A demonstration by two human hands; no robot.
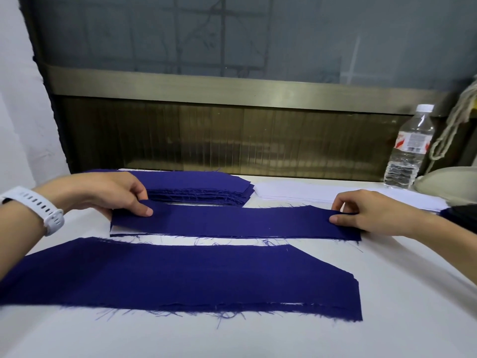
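A long navy blue fabric strip (237, 221) lies across the middle of the white table (402, 293), over a white piece whose edge shows beneath it. My left hand (108, 195) pinches the strip's left end between thumb and fingers. My right hand (369, 211) pinches its right end the same way. A wider navy piece (180, 277) with frayed edges lies flat in front, nearer to me. Behind the strip sits a stack of navy pieces (196, 188).
A stack of white fabric pieces (291, 193) lies at the back right. A clear water bottle (409, 148) stands at the far right, beside a beige rounded object (446, 186) and hanging cord. A metal-framed window runs along the table's back edge. My left wrist wears a white watch (38, 205).
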